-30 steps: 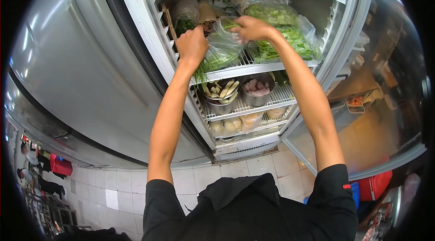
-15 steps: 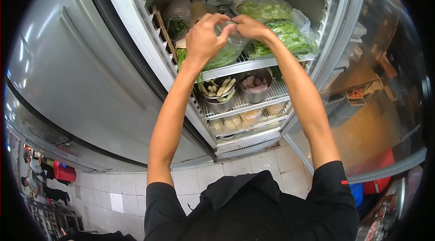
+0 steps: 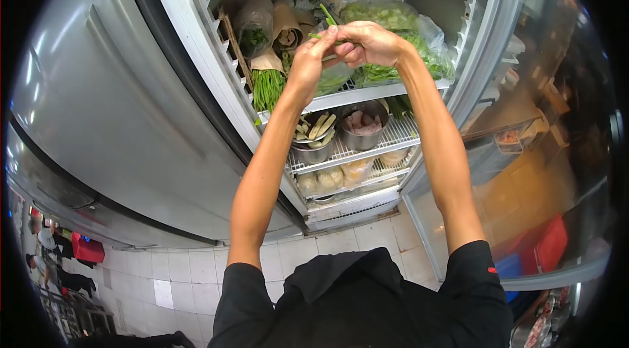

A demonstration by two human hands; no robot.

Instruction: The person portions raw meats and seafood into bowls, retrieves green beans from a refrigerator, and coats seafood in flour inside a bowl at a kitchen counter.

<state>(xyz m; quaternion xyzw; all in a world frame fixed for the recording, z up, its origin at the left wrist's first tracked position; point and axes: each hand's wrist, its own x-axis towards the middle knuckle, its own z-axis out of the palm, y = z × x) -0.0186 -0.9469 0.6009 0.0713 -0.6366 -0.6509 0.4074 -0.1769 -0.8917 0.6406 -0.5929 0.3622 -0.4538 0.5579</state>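
Note:
In front of the upper fridge shelf, my left hand (image 3: 308,70) and my right hand (image 3: 375,43) meet around a few thin green stalks (image 3: 327,14). The left thumb and fingers are closed on the stalks, whose tips stick out above the hands. Curled fingers of my right hand grip them from the other side. Behind and below lie clear bags of chopped greens (image 3: 386,15) and leafy greens (image 3: 380,74). To the left, a bunch of long green stems (image 3: 267,89) wrapped in brown paper hangs over the shelf edge.
On the lower rack stand a metal pot of pale meat (image 3: 363,127) and a metal bowl of cut vegetable strips (image 3: 320,128). Bagged pale items (image 3: 331,180) lie beneath. The glass door (image 3: 524,151) stands open at right; a steel cabinet (image 3: 118,99) is at left. People are far left.
Both hands have lifted off the clear bag of greens and drawn together, and green stalks now show between the fingers. The paper-wrapped stems at left have come into fuller view.

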